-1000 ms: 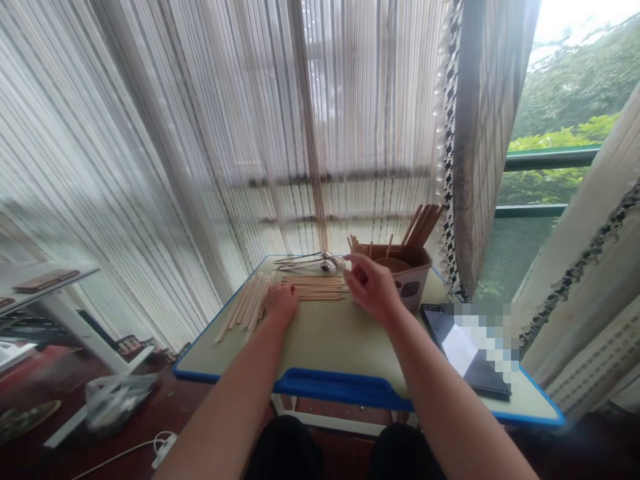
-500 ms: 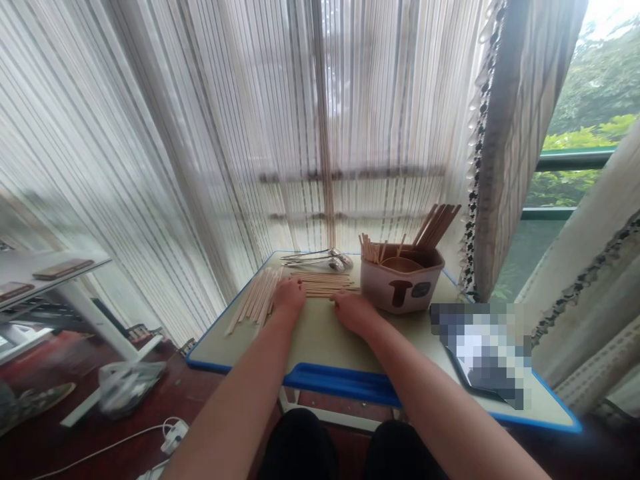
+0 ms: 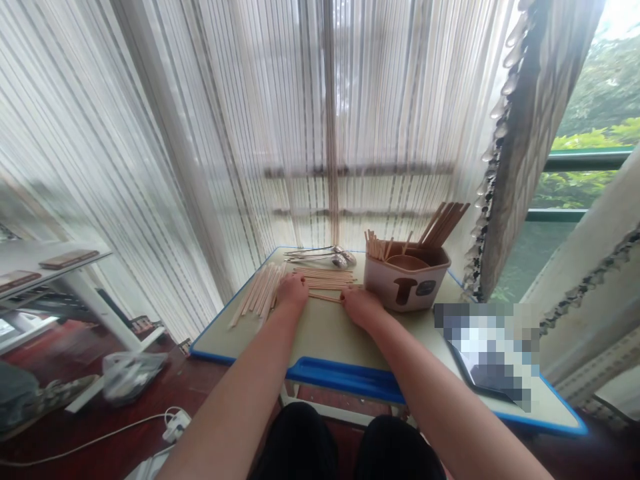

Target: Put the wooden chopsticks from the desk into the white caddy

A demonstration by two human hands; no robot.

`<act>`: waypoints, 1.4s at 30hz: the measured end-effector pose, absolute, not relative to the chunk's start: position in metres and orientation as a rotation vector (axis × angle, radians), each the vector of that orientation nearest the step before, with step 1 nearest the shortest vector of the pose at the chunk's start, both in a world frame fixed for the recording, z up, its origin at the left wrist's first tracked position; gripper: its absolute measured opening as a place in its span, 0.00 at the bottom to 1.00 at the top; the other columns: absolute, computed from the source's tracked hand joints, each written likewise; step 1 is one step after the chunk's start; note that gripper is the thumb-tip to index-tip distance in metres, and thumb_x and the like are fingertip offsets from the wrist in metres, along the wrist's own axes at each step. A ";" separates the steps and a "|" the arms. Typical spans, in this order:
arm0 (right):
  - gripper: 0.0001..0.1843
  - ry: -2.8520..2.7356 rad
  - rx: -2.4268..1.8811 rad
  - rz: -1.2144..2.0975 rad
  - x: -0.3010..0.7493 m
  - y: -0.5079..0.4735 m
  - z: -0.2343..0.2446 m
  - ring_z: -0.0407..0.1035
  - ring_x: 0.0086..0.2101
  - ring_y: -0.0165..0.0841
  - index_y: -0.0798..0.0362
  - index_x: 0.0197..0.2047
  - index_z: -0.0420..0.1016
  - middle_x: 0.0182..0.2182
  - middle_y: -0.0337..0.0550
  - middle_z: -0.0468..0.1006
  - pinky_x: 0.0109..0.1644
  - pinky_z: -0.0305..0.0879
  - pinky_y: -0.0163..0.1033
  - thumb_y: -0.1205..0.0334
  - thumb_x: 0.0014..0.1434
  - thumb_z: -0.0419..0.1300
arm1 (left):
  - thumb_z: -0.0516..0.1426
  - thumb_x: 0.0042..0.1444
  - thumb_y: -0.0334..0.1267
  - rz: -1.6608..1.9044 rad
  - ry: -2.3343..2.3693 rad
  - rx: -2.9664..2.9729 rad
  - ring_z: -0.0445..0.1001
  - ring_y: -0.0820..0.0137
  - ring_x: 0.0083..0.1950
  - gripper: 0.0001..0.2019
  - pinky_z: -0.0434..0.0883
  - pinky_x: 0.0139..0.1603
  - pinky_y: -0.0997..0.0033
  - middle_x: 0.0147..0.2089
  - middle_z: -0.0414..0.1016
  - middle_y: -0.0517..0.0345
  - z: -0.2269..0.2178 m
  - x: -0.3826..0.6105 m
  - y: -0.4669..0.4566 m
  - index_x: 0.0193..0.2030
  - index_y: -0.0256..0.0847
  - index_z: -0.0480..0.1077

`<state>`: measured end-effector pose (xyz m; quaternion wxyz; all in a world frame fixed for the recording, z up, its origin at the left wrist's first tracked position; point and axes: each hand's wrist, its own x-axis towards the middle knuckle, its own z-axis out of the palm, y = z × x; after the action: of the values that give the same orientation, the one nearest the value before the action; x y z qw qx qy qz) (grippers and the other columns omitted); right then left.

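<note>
**On the blue-rimmed table: both hands down among wooden sticks**

Left hand (image 3: 293,291) rests on the table (image 3: 345,377), between a slanted pile of sticks (image 3: 257,298) and a flat row of sticks (image 3: 327,279). Right hand (image 3: 361,308) lies near a tub (image 3: 407,285), fingertips at one loose stick (image 3: 326,297). The hands are apart. The fingers of both point away and are partly hidden, so I cannot tell whether either grips anything. Spoons (image 3: 323,256) lie behind the row, blurred. More sticks stand in the tub. A flat thing (image 3: 487,353) near the table's right edge is pixelated.
</note>
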<state>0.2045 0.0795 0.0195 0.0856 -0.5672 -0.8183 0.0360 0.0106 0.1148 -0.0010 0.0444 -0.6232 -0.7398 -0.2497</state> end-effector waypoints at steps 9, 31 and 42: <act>0.14 -2.397 -1.783 0.032 0.208 0.072 0.028 0.71 0.40 0.40 0.56 0.42 0.72 0.44 0.55 0.75 0.38 0.65 0.40 0.62 0.61 0.47 | 0.50 0.54 0.34 -0.814 -2.290 -1.873 0.69 0.63 0.47 0.12 0.65 0.48 0.66 0.44 0.72 0.48 -0.001 0.008 0.114 0.40 0.41 0.73; 0.14 -2.142 -0.846 0.057 0.218 0.034 0.085 0.70 0.44 0.33 0.49 0.46 0.74 0.42 0.45 0.78 0.48 0.64 0.38 0.60 0.62 0.50 | 0.49 0.55 0.31 -0.991 -2.045 -1.941 0.66 0.64 0.50 0.14 0.63 0.53 0.65 0.47 0.71 0.50 0.008 0.024 0.110 0.46 0.39 0.70; 0.17 -1.162 -0.855 -0.180 0.296 0.057 0.147 0.67 0.28 0.29 0.54 0.34 0.73 0.27 0.40 0.73 0.33 0.63 0.35 0.51 0.61 0.50 | 0.50 0.54 0.31 -0.935 -1.894 -2.066 0.66 0.65 0.48 0.12 0.62 0.52 0.66 0.43 0.71 0.51 0.003 0.030 0.120 0.43 0.40 0.71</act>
<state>0.2962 0.0568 0.1474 0.7473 -0.3907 -0.5311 -0.0824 0.0297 0.1204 0.0029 0.0935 -0.6962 -0.6382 -0.3151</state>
